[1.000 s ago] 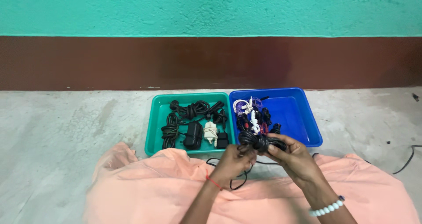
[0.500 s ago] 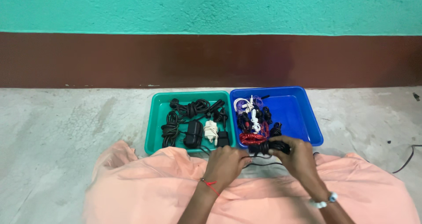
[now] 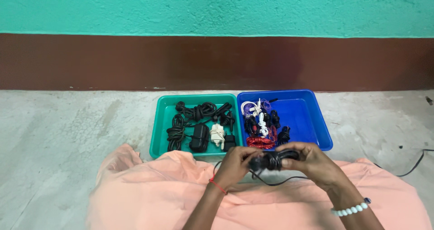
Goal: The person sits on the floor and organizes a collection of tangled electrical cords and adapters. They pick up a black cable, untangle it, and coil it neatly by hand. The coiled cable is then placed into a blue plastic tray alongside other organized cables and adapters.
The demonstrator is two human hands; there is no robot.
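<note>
Black cable bundle (image 3: 272, 159): gripped at opposite ends by left hand (image 3: 236, 166) and right hand (image 3: 313, 163), fingers closed on it, before green tray (image 3: 158, 128) and blue tray (image 3: 312, 117).

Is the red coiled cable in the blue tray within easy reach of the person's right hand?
Probably yes. The red coiled cable lies at the blue tray's near edge, just beyond the right hand, nothing between; but both hands hold a black cable bundle.

Bare concrete floor (image 3: 68, 135) carries it all. Just beyond both hands sit two trays, touching side by side: the green tray (image 3: 158, 128) ahead of the left hand, the blue tray (image 3: 307, 121) ahead of the right. A black cable (image 3: 413, 166) trails well right of them.
</note>
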